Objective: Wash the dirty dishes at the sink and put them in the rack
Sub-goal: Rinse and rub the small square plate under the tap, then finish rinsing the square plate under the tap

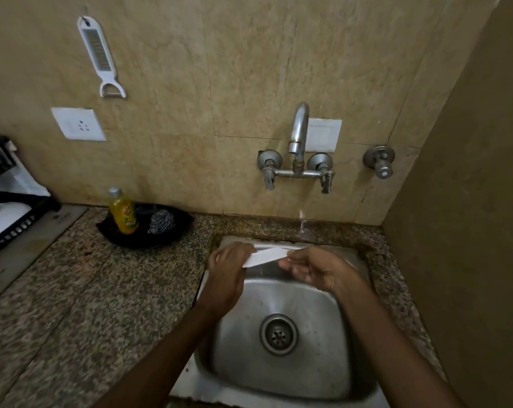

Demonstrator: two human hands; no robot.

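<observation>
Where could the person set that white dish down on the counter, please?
Bare granite counter lies left of the sink, in front of the black tray holding the soap bottle and scrubber. The far-left dish rack edge is crowded.

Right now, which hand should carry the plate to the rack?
Left. The left hand already grips the plate by its left end, and the rack sits far left on the counter. The right hand only touches the other end, on the side away from the rack.
</observation>
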